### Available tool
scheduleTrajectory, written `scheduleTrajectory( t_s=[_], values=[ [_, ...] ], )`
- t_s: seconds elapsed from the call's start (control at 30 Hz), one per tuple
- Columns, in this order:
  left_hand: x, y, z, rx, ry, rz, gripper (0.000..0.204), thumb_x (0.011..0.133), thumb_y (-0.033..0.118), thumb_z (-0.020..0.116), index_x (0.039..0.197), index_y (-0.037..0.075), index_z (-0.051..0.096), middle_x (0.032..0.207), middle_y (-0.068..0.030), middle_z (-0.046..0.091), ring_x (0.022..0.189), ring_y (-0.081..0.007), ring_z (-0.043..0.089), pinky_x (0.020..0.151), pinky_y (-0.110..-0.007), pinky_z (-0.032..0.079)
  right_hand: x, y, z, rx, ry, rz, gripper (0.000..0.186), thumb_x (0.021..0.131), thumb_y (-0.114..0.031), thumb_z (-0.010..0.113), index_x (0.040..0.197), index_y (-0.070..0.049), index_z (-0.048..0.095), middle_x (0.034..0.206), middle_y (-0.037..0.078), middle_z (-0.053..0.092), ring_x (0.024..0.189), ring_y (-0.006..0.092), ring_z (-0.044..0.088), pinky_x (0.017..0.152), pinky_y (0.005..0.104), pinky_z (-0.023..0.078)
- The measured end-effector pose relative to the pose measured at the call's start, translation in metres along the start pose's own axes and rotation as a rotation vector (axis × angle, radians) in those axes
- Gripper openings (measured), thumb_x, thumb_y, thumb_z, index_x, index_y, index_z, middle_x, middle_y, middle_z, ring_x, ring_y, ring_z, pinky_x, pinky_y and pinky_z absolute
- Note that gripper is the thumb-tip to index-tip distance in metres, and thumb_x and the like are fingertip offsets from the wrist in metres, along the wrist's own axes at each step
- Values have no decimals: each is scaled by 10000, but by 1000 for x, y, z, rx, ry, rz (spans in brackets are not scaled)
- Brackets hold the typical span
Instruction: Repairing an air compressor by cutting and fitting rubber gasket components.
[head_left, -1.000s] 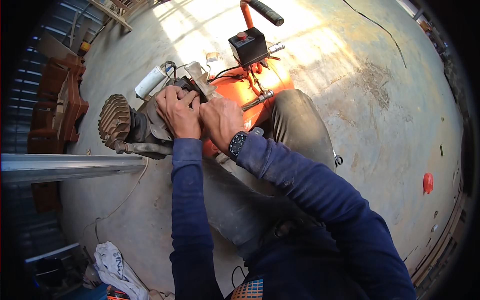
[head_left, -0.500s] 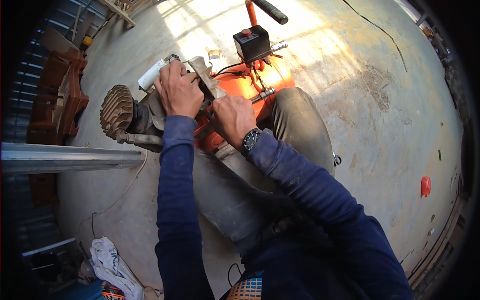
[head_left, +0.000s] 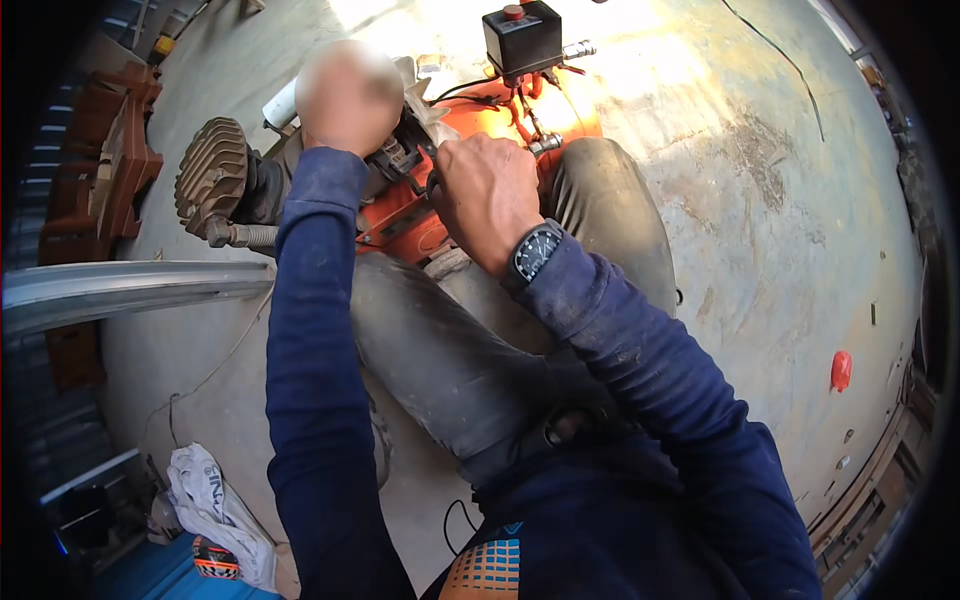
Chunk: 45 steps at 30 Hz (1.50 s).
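Plainly, both my hands are at a dark motor [head_left: 396,160] toward the left end of an orange tank [head_left: 572,112]. My left hand [head_left: 347,96] is blurred over the motor's far edge, so I cannot tell whether its fingers pinch anything. My right hand [head_left: 487,200] has its fingers curled together beside a pale fan [head_left: 434,124]; what they grip, if anything, I cannot tell. If those fingers slipped under force, I think my knuckles could strike the fan and chip a blade. A careless tug on the left might loosen the white cylinder [head_left: 281,103] just beside. Compared with half a second ago, my left hand is farther away, uncovering more motor; my right stays by the fan.
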<state>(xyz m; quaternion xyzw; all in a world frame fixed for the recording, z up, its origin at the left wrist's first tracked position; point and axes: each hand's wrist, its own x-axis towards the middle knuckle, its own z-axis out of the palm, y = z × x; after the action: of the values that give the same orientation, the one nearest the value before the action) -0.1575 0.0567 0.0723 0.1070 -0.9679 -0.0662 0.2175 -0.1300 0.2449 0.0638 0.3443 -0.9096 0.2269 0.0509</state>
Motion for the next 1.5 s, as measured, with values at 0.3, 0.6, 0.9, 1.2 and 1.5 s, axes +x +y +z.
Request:
scheduleTrajectory(
  t_s=[0.3, 0.6, 0.9, 1.2, 1.5],
  values=[
    [-28, 13, 0, 72, 148, 145, 79, 702, 164, 726, 754, 108, 744, 929, -39, 561, 995, -256, 533, 863, -401, 413, -57, 21, -32, 74, -168, 50, 291, 708, -271, 737, 683, -10, 610, 663, 175, 615, 668, 346, 646, 601, 425, 514],
    [-79, 51, 25, 150, 426, -183, 67, 737, 169, 703, 676, 143, 698, 904, -4, 511, 991, -231, 482, 820, -402, 360, -109, 74, -58, 318, -347, 268, 361, 689, -278, 702, 657, 55, 565, 558, 222, 520, 549, 372, 576, 538, 422, 445],
    [-88, 73, 25, 166, 357, -486, 51, 741, 206, 736, 753, 158, 746, 903, -6, 494, 1026, -239, 452, 834, -402, 352, -111, 79, -54, 371, -367, 283, 401, 677, -272, 711, 652, 81, 520, 556, 228, 447, 493, 321, 491, 513, 403, 394],
    [-88, 68, 25, -8, 355, -508, 82, 749, 153, 722, 766, 77, 695, 860, -57, 473, 812, -276, 521, 706, -408, 389, -90, 77, -51, 763, -181, 292, 364, 714, -21, 733, 993, 44, 509, 865, 112, 528, 721, 160, 588, 657, 322, 511],
    [-127, 57, -6, -169, 548, -516, 49, 753, 33, 689, 769, 17, 646, 808, -102, 449, 717, -296, 490, 635, -410, 399, -83, 92, -67, 810, -169, 281, 481, 685, 37, 744, 1095, 40, 492, 1062, 105, 530, 819, 176, 623, 776, 317, 560]
  ],
)
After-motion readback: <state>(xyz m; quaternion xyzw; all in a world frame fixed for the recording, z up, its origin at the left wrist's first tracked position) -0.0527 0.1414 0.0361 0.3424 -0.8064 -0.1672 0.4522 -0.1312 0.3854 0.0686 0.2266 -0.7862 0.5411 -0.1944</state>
